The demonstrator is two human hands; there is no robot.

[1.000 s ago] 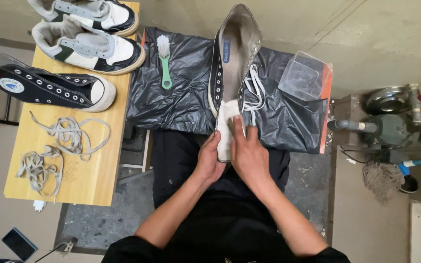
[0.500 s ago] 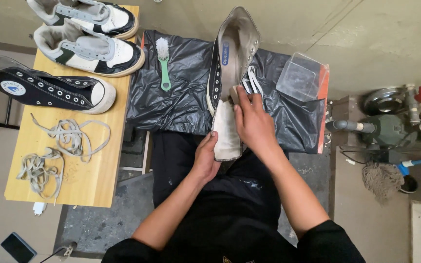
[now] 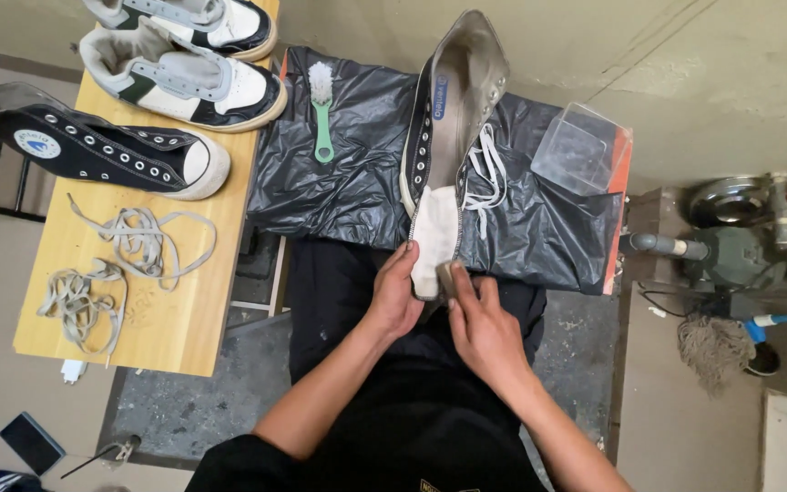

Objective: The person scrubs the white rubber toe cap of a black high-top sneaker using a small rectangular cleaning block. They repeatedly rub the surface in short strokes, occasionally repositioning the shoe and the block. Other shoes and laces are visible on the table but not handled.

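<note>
A black high-top sneaker (image 3: pixel 453 109) with a white toe cap (image 3: pixel 434 232) lies on a black plastic sheet (image 3: pixel 348 182), toe pointing at me. My left hand (image 3: pixel 398 296) grips the toe from the left. My right hand (image 3: pixel 480 328) presses a small tan block (image 3: pixel 445 276) against the toe's right side. The shoe's white lace (image 3: pixel 485 178) hangs loose over its right flank. A green-handled brush (image 3: pixel 322 109) with white bristles lies on the sheet to the left of the shoe.
A wooden table (image 3: pixel 184 310) at left carries another black high-top (image 3: pixel 111 155), two white sneakers (image 3: pixel 184 82) and loose grey laces (image 3: pixel 138 237). A clear plastic box (image 3: pixel 580 150) sits on the sheet's right end. A grey machine (image 3: pixel 740 246) and a mop (image 3: pixel 712 346) stand at right.
Half a second ago my right hand was up by the loose lace; it has come back down to the toe. My left hand has stayed on the toe.
</note>
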